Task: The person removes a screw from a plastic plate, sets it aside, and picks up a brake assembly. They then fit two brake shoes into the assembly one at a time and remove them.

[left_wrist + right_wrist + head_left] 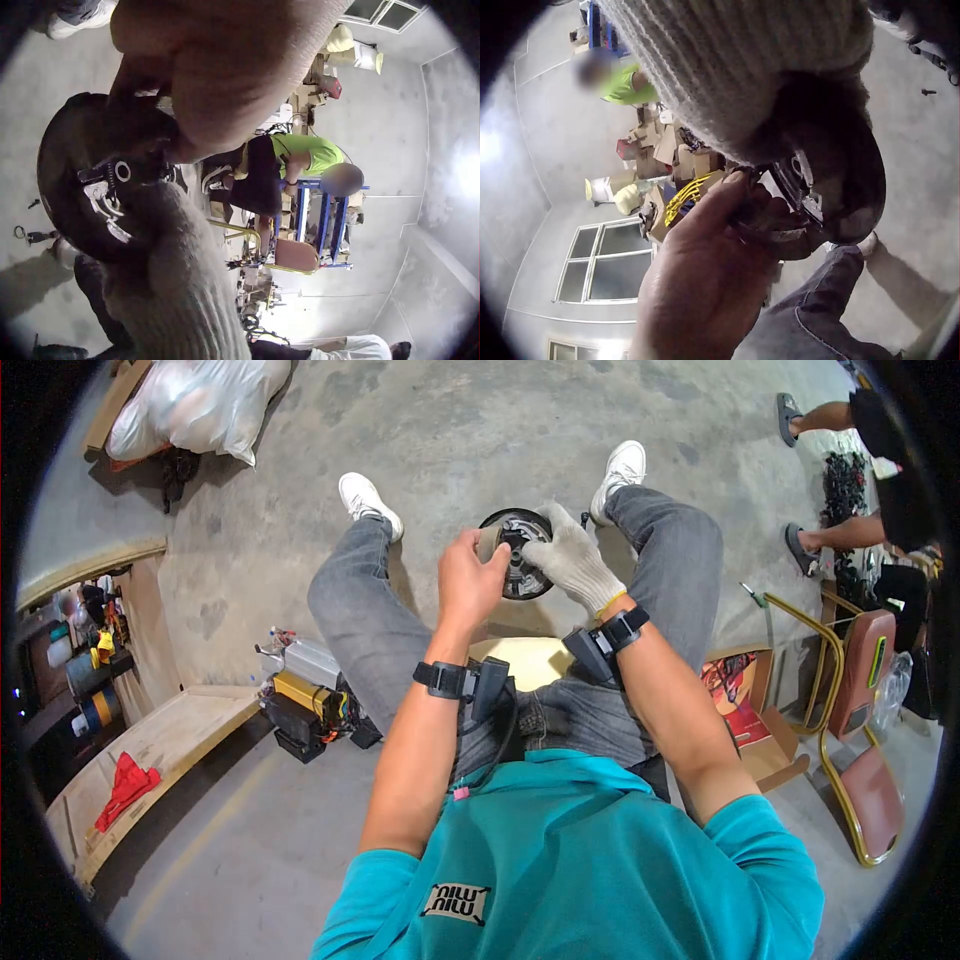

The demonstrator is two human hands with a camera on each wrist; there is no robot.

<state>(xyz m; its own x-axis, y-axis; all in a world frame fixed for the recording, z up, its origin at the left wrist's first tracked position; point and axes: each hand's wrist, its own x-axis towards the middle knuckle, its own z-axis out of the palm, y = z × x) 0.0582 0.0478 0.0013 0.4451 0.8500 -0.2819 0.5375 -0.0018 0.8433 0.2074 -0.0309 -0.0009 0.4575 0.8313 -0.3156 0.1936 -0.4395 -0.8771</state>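
Observation:
A round black drum brake [526,592] with silver brake shoes and a small coil spring [112,178] is held between the person's knees, its inner side facing up. My bare left hand [468,582] grips its left side, thumb and fingers curled at a brake shoe near the rim. On the opposite side, my right hand [578,565] in a knitted white glove holds the plate, thumb over the inner parts. In the right wrist view, the left thumb [731,187] lies close to the metal parts. The fingertips of both hands are partly hidden.
A wooden bench [190,732] with a red cloth [127,790] stands at left, beside a yellow-and-black device [305,695]. At right are an open cardboard box [775,750] and a gold-framed chair [862,670]. Another person's legs [850,532] and a white plastic bag [205,405] are farther off.

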